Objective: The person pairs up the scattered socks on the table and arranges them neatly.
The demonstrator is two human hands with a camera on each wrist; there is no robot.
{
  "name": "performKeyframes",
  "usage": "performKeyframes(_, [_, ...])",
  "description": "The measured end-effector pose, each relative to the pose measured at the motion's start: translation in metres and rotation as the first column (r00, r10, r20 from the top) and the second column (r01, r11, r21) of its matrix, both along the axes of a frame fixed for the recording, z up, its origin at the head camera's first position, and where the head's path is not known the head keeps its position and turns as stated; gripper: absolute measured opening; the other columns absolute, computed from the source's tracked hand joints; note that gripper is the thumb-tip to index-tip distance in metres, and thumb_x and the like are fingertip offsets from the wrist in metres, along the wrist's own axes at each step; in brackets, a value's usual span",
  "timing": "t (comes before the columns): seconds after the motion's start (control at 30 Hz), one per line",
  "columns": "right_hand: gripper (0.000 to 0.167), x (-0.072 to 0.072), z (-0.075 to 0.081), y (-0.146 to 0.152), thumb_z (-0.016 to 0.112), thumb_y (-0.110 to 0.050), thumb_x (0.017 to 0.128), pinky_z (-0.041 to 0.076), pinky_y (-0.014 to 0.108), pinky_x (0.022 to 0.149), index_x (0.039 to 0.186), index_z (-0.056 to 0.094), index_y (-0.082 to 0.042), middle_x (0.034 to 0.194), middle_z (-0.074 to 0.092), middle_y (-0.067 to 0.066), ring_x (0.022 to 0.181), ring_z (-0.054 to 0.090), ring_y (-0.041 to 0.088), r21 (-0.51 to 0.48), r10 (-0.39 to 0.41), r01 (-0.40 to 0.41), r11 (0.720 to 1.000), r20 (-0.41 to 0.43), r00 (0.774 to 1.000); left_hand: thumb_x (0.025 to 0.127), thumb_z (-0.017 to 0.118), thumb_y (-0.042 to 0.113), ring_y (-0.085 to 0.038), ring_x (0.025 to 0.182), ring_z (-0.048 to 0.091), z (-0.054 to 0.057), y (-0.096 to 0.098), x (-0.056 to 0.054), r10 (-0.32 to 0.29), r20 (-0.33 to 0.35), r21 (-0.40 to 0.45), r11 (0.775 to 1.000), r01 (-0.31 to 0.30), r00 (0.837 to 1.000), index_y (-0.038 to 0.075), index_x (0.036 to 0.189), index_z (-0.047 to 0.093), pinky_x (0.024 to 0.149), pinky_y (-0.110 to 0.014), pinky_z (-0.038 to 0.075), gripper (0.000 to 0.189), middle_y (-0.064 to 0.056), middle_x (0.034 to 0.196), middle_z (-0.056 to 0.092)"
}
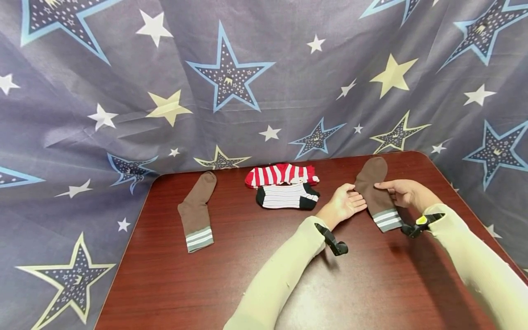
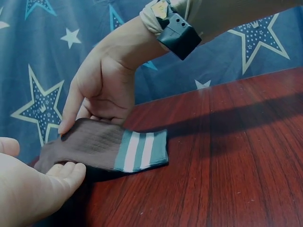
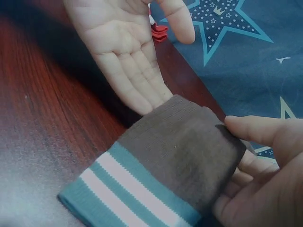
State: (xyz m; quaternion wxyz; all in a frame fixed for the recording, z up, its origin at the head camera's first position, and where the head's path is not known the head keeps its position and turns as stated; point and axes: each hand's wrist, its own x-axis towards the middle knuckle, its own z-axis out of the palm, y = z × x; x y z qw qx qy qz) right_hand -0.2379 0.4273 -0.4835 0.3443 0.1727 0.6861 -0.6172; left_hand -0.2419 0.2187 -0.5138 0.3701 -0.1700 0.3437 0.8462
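Observation:
On the right of the table, a brown sock [image 1: 376, 199] with a grey-green, white-striped cuff lies between my two hands in the head view. My right hand [image 1: 406, 192] pinches its right edge, thumb on top and fingers beneath, as the right wrist view shows. From the other side my left hand [image 1: 343, 202] reaches in palm up, fingers nearly straight, with the fingertips at the sock's edge and partly under it. Another brown sock [image 1: 196, 208] of the same pattern lies flat at the left, away from both hands.
Toward the back middle lie a red-and-white striped sock [image 1: 282, 175] and, in front of it, a white sock [image 1: 284, 196] with black ends. A star-patterned curtain [image 1: 255, 123] hangs right behind the dark red wooden table [image 1: 185, 288].

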Motion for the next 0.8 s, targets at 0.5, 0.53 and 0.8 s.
performKeyframes(0.5, [0.021,0.003,0.01,-0.011,0.046,-0.027,0.108,0.05,0.022,0.086,0.097,0.063,-0.025,0.086,0.072,-0.018,0.087,0.065,0.001,-0.07,0.001,-0.003,0.998,-0.031,1.0,0.097,0.05,0.015,-0.047,0.152,0.024,0.008,-0.007,-0.012,0.05,-0.02,0.018,0.999,-0.049,0.999,-0.014,0.153,0.026,0.128,-0.053,0.022,0.067,-0.034,0.161,0.026])
performKeyframes(0.53, [0.026,0.003,0.011,-0.013,0.046,-0.028,0.108,0.051,0.022,0.085,0.093,0.067,-0.024,0.085,0.072,-0.017,0.086,0.066,0.002,-0.075,-0.006,0.005,0.997,-0.024,1.0,0.097,0.05,0.015,-0.047,0.152,0.025,0.008,-0.007,-0.013,0.046,-0.025,0.017,0.999,-0.045,0.999,-0.014,0.152,0.026,0.127,-0.053,0.022,0.067,-0.034,0.161,0.026])
performKeyframes(0.8, [0.034,0.003,0.015,-0.022,0.048,-0.025,0.108,0.053,0.02,0.079,0.083,0.072,-0.028,0.081,0.072,-0.017,0.082,0.066,0.001,-0.093,-0.042,0.038,0.995,-0.043,0.998,0.098,0.047,0.018,-0.044,0.154,0.022,0.009,-0.012,-0.02,-0.046,-0.058,0.036,0.998,0.048,0.997,-0.014,0.154,0.022,0.128,-0.052,0.02,0.07,-0.031,0.164,0.02])
